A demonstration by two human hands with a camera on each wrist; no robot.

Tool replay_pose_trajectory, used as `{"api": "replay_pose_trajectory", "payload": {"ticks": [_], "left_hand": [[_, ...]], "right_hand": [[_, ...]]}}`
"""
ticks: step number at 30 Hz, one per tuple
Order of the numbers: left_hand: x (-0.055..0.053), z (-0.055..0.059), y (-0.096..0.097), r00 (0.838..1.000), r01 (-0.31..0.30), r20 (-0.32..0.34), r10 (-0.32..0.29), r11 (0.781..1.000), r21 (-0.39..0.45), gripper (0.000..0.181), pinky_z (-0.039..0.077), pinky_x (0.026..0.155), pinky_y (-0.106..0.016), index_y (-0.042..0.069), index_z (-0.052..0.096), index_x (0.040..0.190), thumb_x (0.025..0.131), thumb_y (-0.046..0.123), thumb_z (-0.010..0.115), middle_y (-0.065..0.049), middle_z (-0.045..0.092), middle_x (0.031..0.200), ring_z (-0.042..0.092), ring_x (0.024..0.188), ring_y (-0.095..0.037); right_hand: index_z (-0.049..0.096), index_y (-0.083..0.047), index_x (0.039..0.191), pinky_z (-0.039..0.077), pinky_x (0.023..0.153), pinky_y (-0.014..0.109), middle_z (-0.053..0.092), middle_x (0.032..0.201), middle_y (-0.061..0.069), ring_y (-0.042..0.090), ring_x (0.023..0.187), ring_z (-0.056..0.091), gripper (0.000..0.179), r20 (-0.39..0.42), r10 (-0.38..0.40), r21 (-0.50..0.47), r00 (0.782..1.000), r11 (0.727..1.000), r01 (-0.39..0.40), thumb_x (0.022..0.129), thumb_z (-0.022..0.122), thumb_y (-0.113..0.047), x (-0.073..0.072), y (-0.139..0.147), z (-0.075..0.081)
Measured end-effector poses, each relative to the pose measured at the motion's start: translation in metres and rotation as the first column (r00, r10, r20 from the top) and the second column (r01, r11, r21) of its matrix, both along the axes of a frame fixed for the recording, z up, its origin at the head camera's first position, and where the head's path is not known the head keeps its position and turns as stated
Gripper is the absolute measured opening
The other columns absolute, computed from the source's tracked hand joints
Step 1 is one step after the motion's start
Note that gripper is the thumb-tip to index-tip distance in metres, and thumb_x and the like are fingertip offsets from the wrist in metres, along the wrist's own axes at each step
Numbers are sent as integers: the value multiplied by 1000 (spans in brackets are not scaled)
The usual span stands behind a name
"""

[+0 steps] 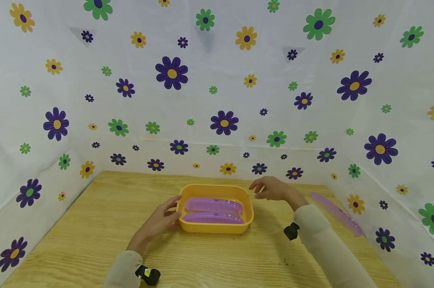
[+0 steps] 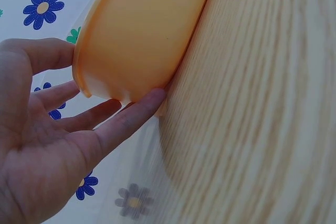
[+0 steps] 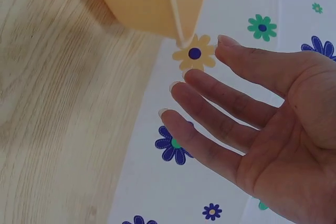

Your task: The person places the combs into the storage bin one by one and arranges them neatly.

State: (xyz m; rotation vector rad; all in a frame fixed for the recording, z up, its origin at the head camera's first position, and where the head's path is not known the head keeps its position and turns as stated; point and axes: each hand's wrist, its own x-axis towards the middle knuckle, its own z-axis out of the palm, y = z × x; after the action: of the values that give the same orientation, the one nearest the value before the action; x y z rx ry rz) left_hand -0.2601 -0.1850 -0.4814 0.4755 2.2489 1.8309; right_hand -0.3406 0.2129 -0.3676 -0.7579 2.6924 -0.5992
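A yellow plastic tray [image 1: 217, 228] stands on the table in the head view. Inside lie two purple combs, the back comb [image 1: 213, 205] and the front comb [image 1: 213, 218], side by side. My left hand [image 1: 159, 220] rests against the tray's left end; in the left wrist view its spread fingers [image 2: 131, 116] touch the outer wall and rim. Off the tray's right back corner hovers my right hand [image 1: 272, 189], fingers loosely bent, holding nothing. A gap separates it from the tray in the right wrist view. Another purple comb [image 1: 336, 214] lies to the right of that arm.
The wooden table [image 1: 94, 236] is enclosed at the back and sides by a white flowered sheet [image 1: 209, 100]. The right-hand comb lies close to the table's right edge. Small dark specks [image 1: 284, 262] dot the front right of the table.
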Motion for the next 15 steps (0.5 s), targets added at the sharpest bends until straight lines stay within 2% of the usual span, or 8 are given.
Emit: {"api": "replay_pose_trajectory", "payload": {"ticks": [15], "left_hand": [[0, -1, 0, 1000, -13, 4, 13, 1000, -19, 64, 62, 97, -48, 4, 21, 164, 107, 10, 51, -34, 28, 161, 45, 142, -54]], "right_hand": [[68, -1, 125, 66, 80, 39, 69, 118, 26, 35, 102, 72, 28, 13, -28, -7, 1000, 1000, 28, 98, 67, -8, 7, 36, -4]]}}
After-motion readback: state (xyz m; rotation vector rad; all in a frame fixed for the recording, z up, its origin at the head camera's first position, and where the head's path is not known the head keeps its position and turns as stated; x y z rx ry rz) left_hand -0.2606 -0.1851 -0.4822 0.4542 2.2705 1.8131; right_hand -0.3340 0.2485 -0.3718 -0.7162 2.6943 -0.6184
